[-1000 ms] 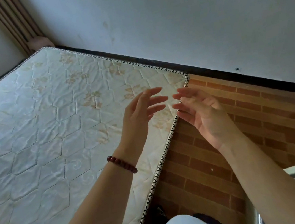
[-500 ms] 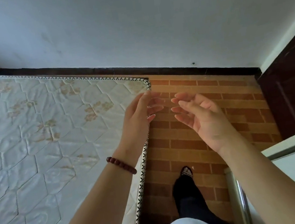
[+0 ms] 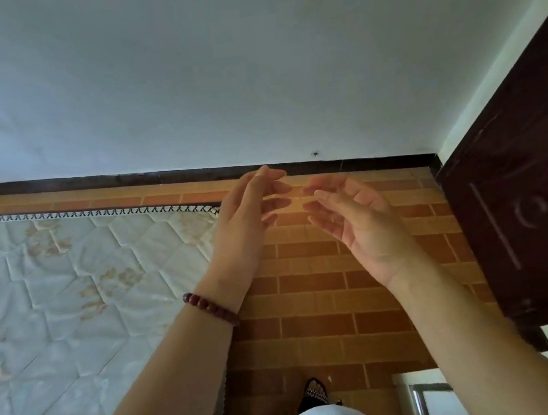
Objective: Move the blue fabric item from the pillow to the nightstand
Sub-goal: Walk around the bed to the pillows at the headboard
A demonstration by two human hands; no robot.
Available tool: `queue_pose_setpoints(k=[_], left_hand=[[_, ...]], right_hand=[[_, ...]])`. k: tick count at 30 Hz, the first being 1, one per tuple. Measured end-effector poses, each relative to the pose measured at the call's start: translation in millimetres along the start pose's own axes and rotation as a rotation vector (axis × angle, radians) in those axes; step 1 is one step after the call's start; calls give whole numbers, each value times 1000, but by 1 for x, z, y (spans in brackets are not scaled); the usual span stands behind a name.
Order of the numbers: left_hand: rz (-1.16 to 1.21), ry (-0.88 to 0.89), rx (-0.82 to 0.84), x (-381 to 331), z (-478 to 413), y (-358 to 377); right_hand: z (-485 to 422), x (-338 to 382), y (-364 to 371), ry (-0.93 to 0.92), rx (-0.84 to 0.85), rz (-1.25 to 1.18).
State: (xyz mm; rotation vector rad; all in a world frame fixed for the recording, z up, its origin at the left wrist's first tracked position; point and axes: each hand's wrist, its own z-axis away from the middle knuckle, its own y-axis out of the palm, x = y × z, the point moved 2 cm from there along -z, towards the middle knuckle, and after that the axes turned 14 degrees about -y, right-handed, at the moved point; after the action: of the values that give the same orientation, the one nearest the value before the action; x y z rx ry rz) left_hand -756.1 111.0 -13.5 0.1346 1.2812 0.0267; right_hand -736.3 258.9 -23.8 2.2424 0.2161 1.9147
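View's swung right since a moment ago: less of the bare quilted mattress [image 3: 70,301] on the left, more dark wooden door [image 3: 525,211] at right, brick-pattern floor [image 3: 310,289] straight below. Left hand [image 3: 244,231] w/ bead bracelet [image 3: 211,309] and right hand [image 3: 361,227] are raised as before, fingers spread, palms facing, empty, fingertips near but apart. Blue fabric item, pillow, nightstand: out of frame. No readable writing; the door carving's prob. just a circle motif.
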Motion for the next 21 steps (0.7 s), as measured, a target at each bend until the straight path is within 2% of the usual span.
queue_pose_setpoints(k=[9, 16, 21], left_hand=[[-67, -52, -42, -15, -102, 26], [-12, -75, 8, -40, -217, 35], [-56, -37, 44, -77, -306, 34]], right_hand=[[-101, -20, -40, 12, -82, -12], [-209, -35, -53, -20, -127, -6], [-303, -44, -44, -37, -183, 28]])
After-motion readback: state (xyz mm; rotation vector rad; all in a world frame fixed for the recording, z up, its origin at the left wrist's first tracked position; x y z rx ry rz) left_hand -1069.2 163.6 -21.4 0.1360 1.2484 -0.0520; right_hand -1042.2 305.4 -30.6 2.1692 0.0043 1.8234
